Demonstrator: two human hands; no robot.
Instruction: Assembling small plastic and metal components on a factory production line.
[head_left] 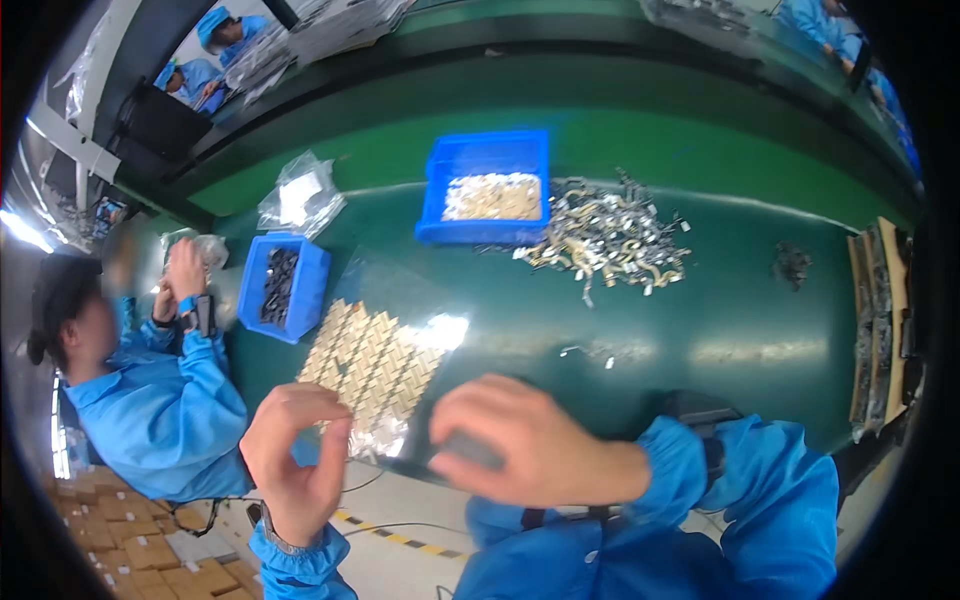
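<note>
My left hand (297, 455) is at the table's near edge, its fingers curled and the thumb brought up to the fingertips. Whatever sits in that pinch is too small or hidden to make out. Opposite it, my right hand (525, 440) is closed around a dark grey blocky piece (474, 450), mostly covered by the fingers. Just beyond both hands lies a clear plastic sheet (385, 275) bearing rows of small beige parts (370, 360). The sheet's near end shines with glare and reaches the table edge between my hands.
A blue bin (433, 205) holds white and tan bits beside a loose pile of metallic parts (615, 235). Another blue bin (312, 280) contains black pieces, near a clear bag (302, 195). A co-worker (150, 400) sits left. Cardboard-edged stacks (885, 330) stand right, near a dark clump (793, 264).
</note>
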